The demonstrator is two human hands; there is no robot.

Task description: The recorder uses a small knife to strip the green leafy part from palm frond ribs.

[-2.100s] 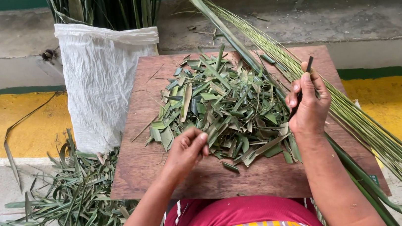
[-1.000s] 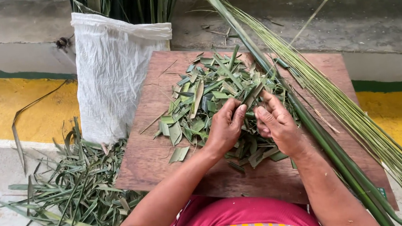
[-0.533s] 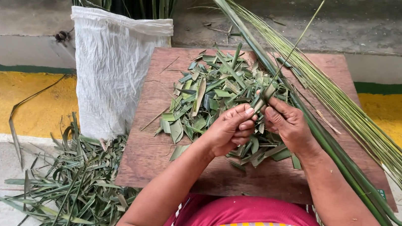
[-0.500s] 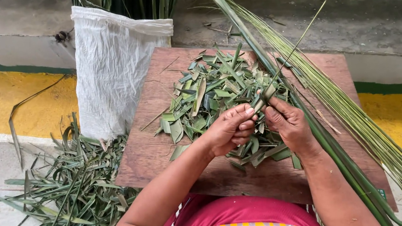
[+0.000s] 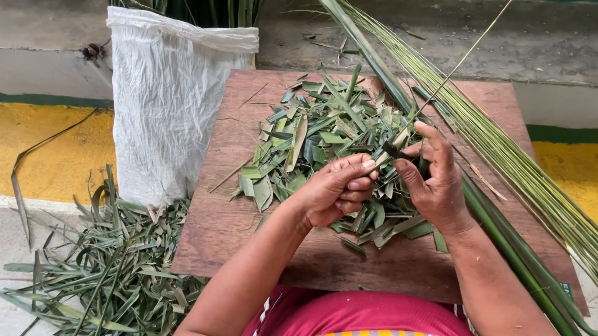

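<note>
A wooden board (image 5: 244,211) lies across my lap, with a heap of cut green leaf pieces (image 5: 317,133) on it. My left hand (image 5: 335,190) pinches the lower end of a long thin leaf rib (image 5: 478,38) over the heap. That rib runs up and to the right, out past the board. My right hand (image 5: 433,176) is closed on a small dark knife (image 5: 395,153) whose blade meets the rib at my left fingertips. The two hands nearly touch.
A bundle of stripped thin green ribs (image 5: 504,146) lies along the board's right side. A white woven sack (image 5: 173,100) holding long leaves stands at the back left. Leaf scraps (image 5: 97,285) litter the floor on the left. A concrete step (image 5: 523,48) is behind.
My right hand has come down from the ribs on the right to meet my left hand over the heap. Both now hold a single rib, which has swung up to the right.
</note>
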